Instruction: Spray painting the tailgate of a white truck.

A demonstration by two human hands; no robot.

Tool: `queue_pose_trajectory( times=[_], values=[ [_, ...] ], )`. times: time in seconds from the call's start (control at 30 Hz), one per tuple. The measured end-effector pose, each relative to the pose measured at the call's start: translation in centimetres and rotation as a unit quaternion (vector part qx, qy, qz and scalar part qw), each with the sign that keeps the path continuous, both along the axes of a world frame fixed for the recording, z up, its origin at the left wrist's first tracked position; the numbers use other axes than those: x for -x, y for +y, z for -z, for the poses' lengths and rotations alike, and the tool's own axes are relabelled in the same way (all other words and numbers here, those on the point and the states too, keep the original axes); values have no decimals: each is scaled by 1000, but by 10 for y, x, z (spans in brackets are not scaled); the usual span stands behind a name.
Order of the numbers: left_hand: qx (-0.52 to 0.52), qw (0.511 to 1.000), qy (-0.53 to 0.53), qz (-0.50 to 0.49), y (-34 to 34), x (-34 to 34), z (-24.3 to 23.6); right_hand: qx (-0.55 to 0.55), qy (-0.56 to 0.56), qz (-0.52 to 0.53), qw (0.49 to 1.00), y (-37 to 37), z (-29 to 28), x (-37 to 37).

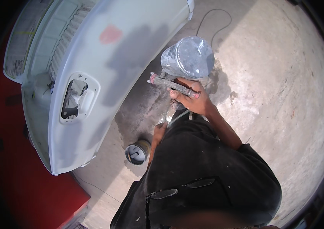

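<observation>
My right hand [192,97] is wrapped round a grey, paint-marked metal spray gun [173,84] with reddish rings near its ends. Just beyond it is a large grey cylindrical cup [188,56], whose join to the gun is partly hidden. My left hand [159,131] is lower, beside my black clothing, closed on a pale translucent hose [177,118]; some of its fingers are hidden. A white car panel [85,49] fills the upper left, with a cut-out opening and a pinkish-red patch on its face.
A small metal can [145,147] with pale contents stands on the concrete floor [284,99], beside the white panel. Red bodywork or surface [24,191] lies under the panel at left. A thin dark hose [230,23] loops on the floor beyond the cup.
</observation>
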State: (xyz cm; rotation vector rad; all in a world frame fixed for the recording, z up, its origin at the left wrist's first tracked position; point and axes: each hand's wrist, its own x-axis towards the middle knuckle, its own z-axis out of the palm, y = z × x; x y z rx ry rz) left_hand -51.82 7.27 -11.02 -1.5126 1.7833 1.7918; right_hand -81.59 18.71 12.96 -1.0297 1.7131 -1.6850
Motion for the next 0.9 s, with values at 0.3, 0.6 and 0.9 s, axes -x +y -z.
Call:
queue_pose_trajectory(
  times=[0.3, 0.6, 0.9],
  values=[
    [-14, 1000, 4, -26, 5, 13, -21, 15, -128, 180, 975, 7, -10, 17],
    [-29, 999, 3, -15, 3, 23, -31, 70, -48, 166, 982, 6, -28, 14],
    [-17, 1000, -3, -6, 4, 24, -41, 59, -47, 34, 997, 2, -25, 6]
  ],
)
